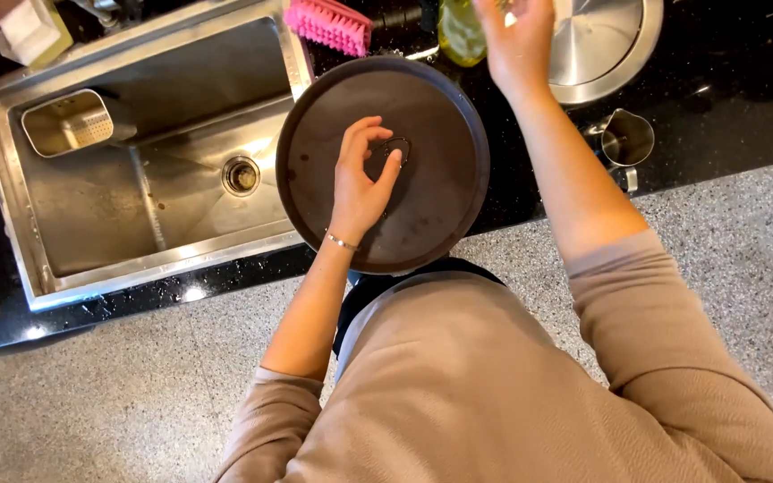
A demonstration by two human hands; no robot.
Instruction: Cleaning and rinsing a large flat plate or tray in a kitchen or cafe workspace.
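The left hand (pixel 360 183) pinches the small ring handle (pixel 396 148) at the centre of a round dark pan lid (pixel 431 201), which lies across the counter edge beside the steel sink (pixel 149 165). It looks rigid, fairly heavy and perhaps wet, best lifted by that ring. The right hand (pixel 519 36) reaches toward a yellow-green bottle (pixel 460 34); its grip cannot be made out.

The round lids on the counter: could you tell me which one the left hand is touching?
The dark brown lid beside the sink: the left hand rests on it, fingers at its ring handle. The shiny steel lid lies farther back, by the right hand.
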